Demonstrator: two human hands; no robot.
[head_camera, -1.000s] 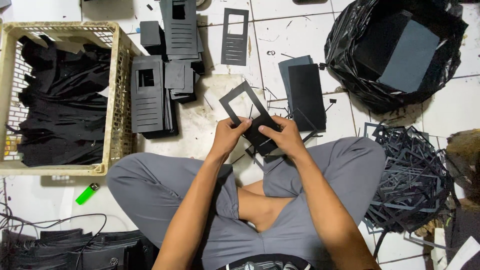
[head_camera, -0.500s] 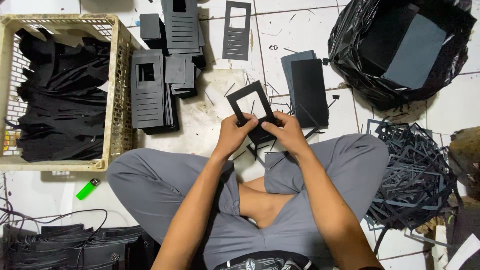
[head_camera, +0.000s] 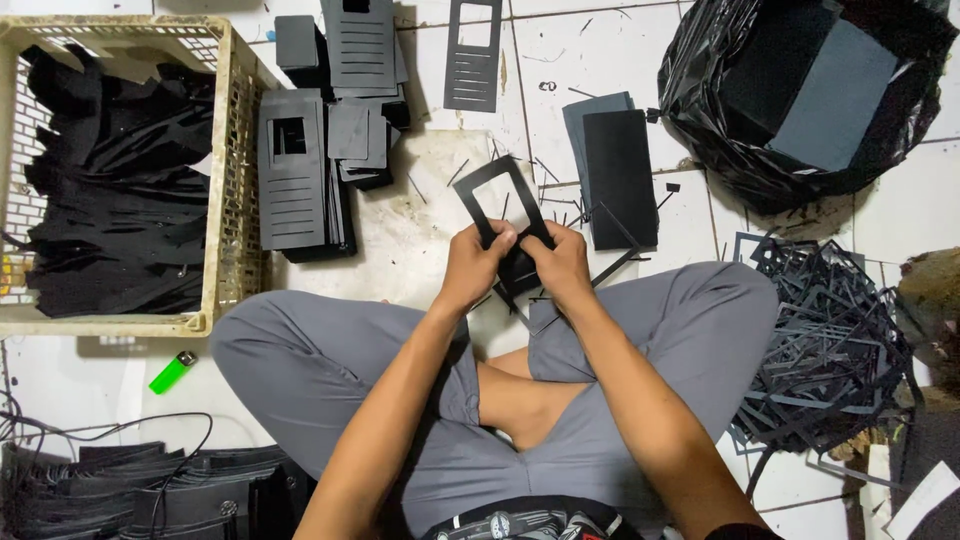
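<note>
A: Obs. — lower part of the black frame piece (head_camera: 503, 205) is hidden behind the left hand (head_camera: 473, 268) and right hand (head_camera: 562, 266); what the fingers pinch there can't be made out.

B: Noted. Edges?

A: Plastic crate (head_camera: 228, 190) cut off at left edge, black bag (head_camera: 790, 95) at top. Slotted panel (head_camera: 361, 45) cropped at top too. Contents of crate: dark mass, indiv. pieces not separable.

B: Scrap pile (head_camera: 830, 350)?

A: Tangled strips, count n/a. Stack at bottom left (head_camera: 110, 490) runs off frame.

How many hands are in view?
2: the left hand and right hand, side by side above the lap, both gripping a black cutout frame.
</note>
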